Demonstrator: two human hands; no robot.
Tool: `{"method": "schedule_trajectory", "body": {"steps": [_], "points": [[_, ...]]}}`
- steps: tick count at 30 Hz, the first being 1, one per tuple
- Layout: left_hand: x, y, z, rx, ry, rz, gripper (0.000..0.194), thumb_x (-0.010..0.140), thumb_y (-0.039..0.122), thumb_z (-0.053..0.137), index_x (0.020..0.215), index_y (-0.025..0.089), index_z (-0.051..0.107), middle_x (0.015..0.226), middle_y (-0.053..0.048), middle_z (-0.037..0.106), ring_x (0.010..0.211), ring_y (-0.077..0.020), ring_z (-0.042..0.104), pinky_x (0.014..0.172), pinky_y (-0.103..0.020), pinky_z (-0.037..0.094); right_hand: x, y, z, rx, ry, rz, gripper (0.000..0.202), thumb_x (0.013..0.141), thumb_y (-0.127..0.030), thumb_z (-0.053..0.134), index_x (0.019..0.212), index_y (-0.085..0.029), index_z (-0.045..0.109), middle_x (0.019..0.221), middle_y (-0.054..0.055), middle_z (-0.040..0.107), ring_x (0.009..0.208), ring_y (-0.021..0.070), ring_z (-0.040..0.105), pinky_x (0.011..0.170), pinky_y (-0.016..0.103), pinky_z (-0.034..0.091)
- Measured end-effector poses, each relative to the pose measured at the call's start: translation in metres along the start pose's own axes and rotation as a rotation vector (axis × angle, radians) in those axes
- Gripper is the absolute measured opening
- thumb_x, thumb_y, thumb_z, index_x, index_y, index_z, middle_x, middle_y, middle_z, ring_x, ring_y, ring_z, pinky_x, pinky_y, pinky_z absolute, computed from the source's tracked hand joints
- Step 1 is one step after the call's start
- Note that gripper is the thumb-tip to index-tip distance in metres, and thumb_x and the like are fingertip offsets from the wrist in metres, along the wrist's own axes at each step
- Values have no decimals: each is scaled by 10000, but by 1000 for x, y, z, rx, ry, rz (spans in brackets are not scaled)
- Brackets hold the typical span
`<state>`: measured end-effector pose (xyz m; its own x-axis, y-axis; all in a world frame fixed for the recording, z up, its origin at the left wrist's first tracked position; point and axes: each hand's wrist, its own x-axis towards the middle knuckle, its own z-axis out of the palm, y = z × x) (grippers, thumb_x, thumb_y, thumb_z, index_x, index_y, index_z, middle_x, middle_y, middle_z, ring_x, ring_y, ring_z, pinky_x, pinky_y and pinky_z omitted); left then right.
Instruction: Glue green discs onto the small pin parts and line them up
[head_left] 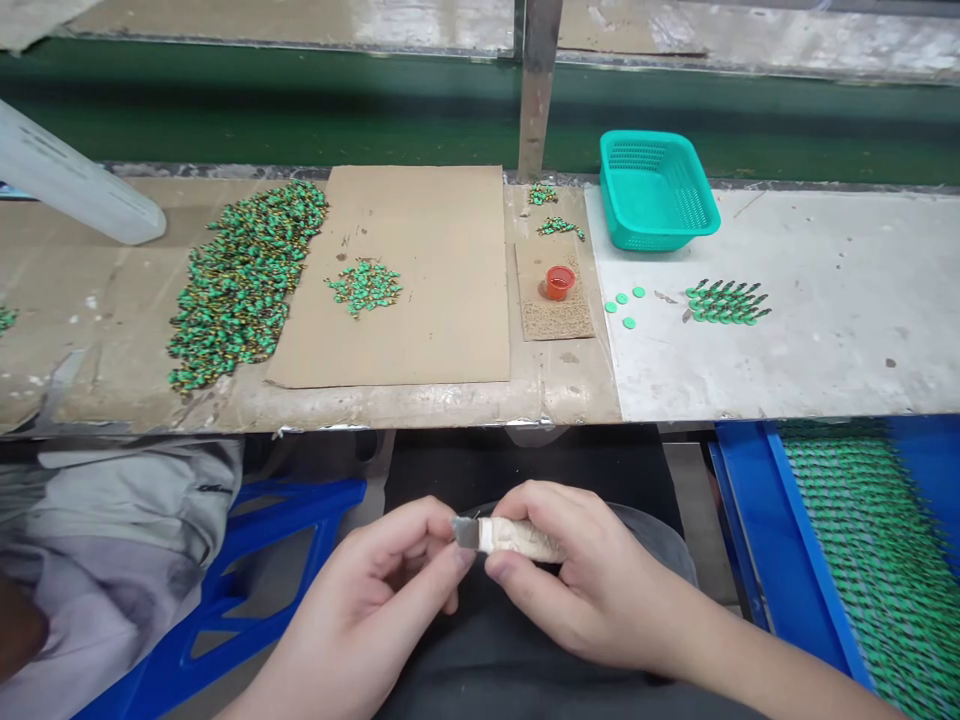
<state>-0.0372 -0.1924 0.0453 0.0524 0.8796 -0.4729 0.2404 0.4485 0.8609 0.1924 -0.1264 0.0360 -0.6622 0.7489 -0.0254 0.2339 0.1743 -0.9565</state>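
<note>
Above my lap, my right hand (574, 560) is closed around the pale, tape-wrapped handle (517, 538) of a short knife. Its grey, square-ended blade (465, 532) points left. My left hand (390, 580) has its fingertips pinched together at the end of that blade. Whatever sits between those fingertips is too small and hidden to make out. A thin dark wire-like bit sticks up by the blade. On the bench ahead lies a brown cardboard sheet (450, 300) with a small heap of green-and-gold pieces (366, 287) on it.
A large pile of similar pieces (240, 285) lies left of the cardboard. To the right are a small red cup (559, 282), a turquoise basket (660, 190), loose green discs (629, 323) and rows of discs with dark stems (727, 303). A blue tray (817, 560) stands lower right; a person's sleeve (135, 530) is at left.
</note>
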Motion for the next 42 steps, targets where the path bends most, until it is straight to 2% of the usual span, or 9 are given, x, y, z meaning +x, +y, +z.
{"method": "schedule_trajectory", "body": {"steps": [4, 7, 12, 19, 24, 29, 36, 39, 42], "points": [[-2, -5, -3, 56, -1, 50, 450, 1072, 601, 664, 803, 242, 707, 705, 6, 671, 657, -133, 621, 621, -204, 494, 1, 0, 0, -7, 6, -7, 65, 1066, -274, 724, 1040, -231, 682, 898, -2, 724, 783, 150, 649, 737, 274, 484], [-4, -6, -4, 94, 4, 66, 440, 1077, 590, 656, 803, 248, 699, 712, 9, 674, 662, -136, 637, 625, -204, 502, 1, 3, 0, -16, 15, 6, 72, 1069, -284, 718, 1038, -234, 676, 897, -1, 724, 776, 152, 648, 735, 281, 485], [-3, -3, -1, 125, 7, 51, 416, 1070, 598, 661, 840, 260, 738, 685, 12, 668, 639, -145, 638, 613, -216, 507, 1, 7, -3, -28, 181, 80, 90, 1083, -285, 691, 1012, -242, 658, 856, -15, 704, 703, 141, 599, 667, 275, 457], [-1, -5, 0, 91, 14, 76, 465, 1073, 605, 652, 781, 244, 691, 699, 10, 659, 639, -133, 600, 595, -205, 487, -2, 0, -1, -2, 3, -4, 85, 1049, -279, 728, 1002, -239, 669, 863, -4, 724, 743, 148, 635, 698, 275, 469], [-2, -4, 0, 150, 46, 126, 459, 1072, 567, 658, 744, 246, 661, 675, 17, 639, 617, -129, 579, 574, -207, 469, -1, 3, 0, -4, 24, -16, 82, 1054, -274, 727, 1011, -235, 668, 858, -11, 717, 729, 138, 623, 688, 266, 458], [-3, -3, 1, 198, 50, 120, 421, 1076, 561, 661, 787, 259, 713, 681, 18, 646, 630, -136, 607, 599, -213, 491, 0, 8, -3, -5, 222, 84, 94, 1080, -266, 689, 998, -238, 653, 829, -29, 684, 699, 125, 606, 656, 254, 445], [0, -4, 2, 188, 84, 160, 413, 1064, 516, 664, 752, 245, 675, 672, 28, 640, 603, -118, 571, 559, -190, 470, -3, 1, 0, -2, 15, -29, 101, 1025, -236, 752, 987, -223, 659, 835, -27, 688, 714, 118, 596, 680, 252, 439], [0, -4, 3, 223, 98, 205, 395, 1065, 476, 657, 746, 243, 659, 677, 33, 654, 600, -113, 589, 558, -181, 475, -3, 3, 3, -12, 17, -49, 86, 1038, -234, 738, 1004, -224, 660, 852, -25, 702, 729, 119, 614, 689, 250, 445], [0, -4, 3, 244, 131, 262, 365, 1054, 432, 678, 739, 249, 662, 662, 47, 649, 585, -103, 595, 556, -165, 478, -3, 8, 4, -37, 108, -30, 71, 1052, -243, 721, 1019, -231, 659, 845, -34, 694, 713, 115, 616, 673, 246, 444]]}}
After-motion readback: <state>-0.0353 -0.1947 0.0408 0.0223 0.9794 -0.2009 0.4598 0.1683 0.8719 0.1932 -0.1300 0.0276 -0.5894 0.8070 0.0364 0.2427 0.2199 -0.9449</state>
